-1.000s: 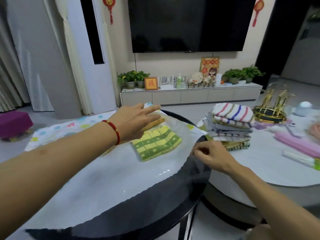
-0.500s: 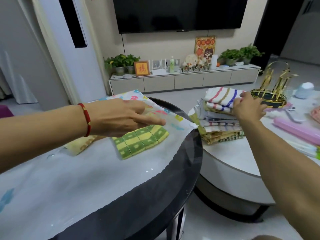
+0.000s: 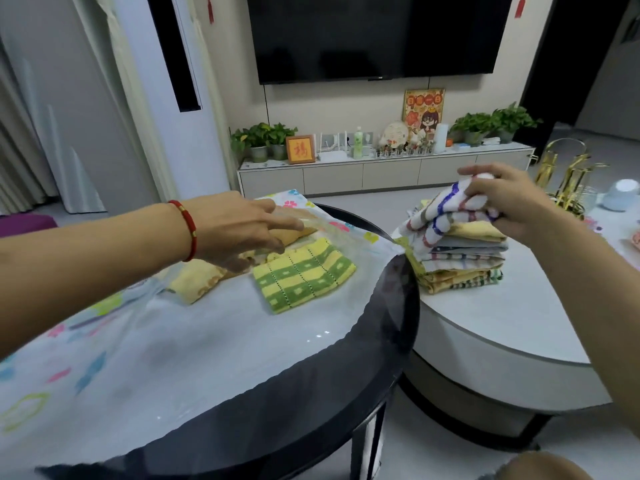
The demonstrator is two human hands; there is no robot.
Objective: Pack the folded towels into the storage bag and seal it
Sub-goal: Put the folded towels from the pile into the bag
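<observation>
I am seeing the storage bag (image 3: 194, 348) lying flat across the black counter (image 3: 311, 410), a green-and-yellow towel (image 3: 304, 273) inside near its far edge. My left hand (image 3: 242, 230) is resting there, fingers relaxed. On the white counter (image 3: 485, 323), my right hand (image 3: 512, 202) is gripping the striped towel (image 3: 446, 216) atop the towel stack (image 3: 460, 261).

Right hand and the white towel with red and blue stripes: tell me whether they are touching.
Touching. The head view shows the right hand gripping the white towel with red and blue stripes, fingers curled over its top edge, lifting it off the stack of folded towels.
</observation>
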